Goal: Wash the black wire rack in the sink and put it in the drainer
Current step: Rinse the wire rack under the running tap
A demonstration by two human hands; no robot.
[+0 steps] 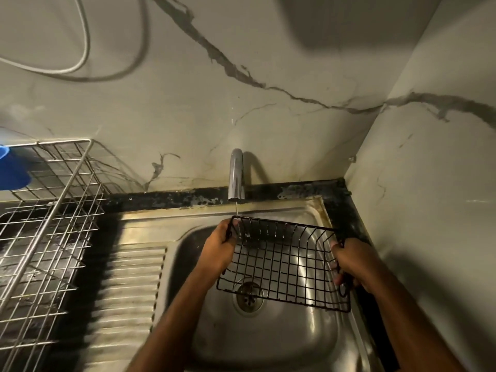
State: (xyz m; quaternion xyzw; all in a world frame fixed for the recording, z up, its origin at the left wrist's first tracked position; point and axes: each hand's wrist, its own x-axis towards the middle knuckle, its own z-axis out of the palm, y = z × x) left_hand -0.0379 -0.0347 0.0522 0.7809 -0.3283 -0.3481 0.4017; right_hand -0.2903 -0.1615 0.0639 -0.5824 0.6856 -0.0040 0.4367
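Observation:
A black wire rack (281, 261), shaped like a shallow basket, hangs over the steel sink (268, 336) with its open side towards me. My left hand (218, 249) grips its left rim near the far corner. My right hand (351, 263) grips the right rim. A thin stream of water falls from the chrome tap (236, 175) onto the rack's far left corner, by my left fingers. The silver wire drainer (51, 216) stands on the counter to the left of the sink.
A ribbed steel draining board (128, 285) lies between the sink and the drainer. A blue plastic item (12, 170) sits in the drainer's far left. The drain (248, 296) shows through the rack. Marbled walls close in behind and on the right.

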